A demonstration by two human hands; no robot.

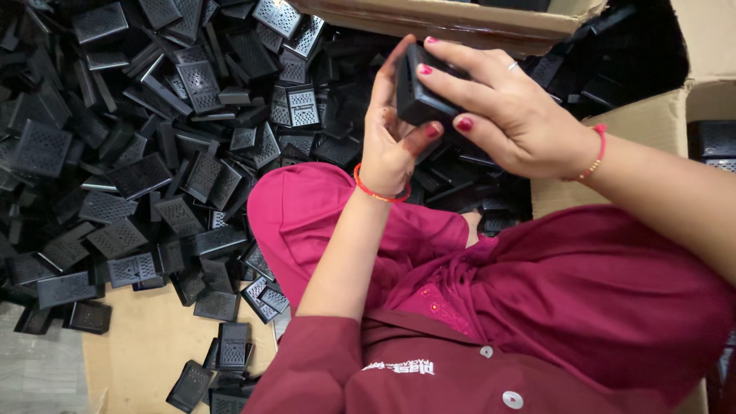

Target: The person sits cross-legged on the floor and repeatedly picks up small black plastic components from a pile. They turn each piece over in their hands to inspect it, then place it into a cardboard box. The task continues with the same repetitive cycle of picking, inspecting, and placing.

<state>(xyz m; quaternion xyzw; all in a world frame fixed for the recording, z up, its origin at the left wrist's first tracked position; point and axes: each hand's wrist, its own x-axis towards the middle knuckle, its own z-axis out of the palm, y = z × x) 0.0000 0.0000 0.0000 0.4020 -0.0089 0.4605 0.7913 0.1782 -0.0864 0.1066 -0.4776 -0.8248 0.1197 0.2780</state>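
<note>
Maroon cloth fills the near edge: a shirt (429, 376) with pale round buttons, and a bright magenta garment (322, 207) draped over the knee just past it. Up from there, both bare hands meet over the pile. Left hand (387, 134), with a thin red thread band at the wrist, stands upright with its palm turned toward the other hand and its thumb pressed against the underside of a small black rectangular plastic box (418, 92). Right hand (502, 111), red-polished nails, a ring and a beaded red bracelet, clamps that same box from above and the side, fingers wrapped over its top. So both hands grip it, held in the air above the lap. Box's long axis runs from upper left to lower right, with one short end facing the left palm. Beyond and to the left spreads a heap of black perforated plastic covers (138, 153) lying on flat brown cardboard (146, 345). Along the top sits a brown cardboard carton (460, 19).
</note>
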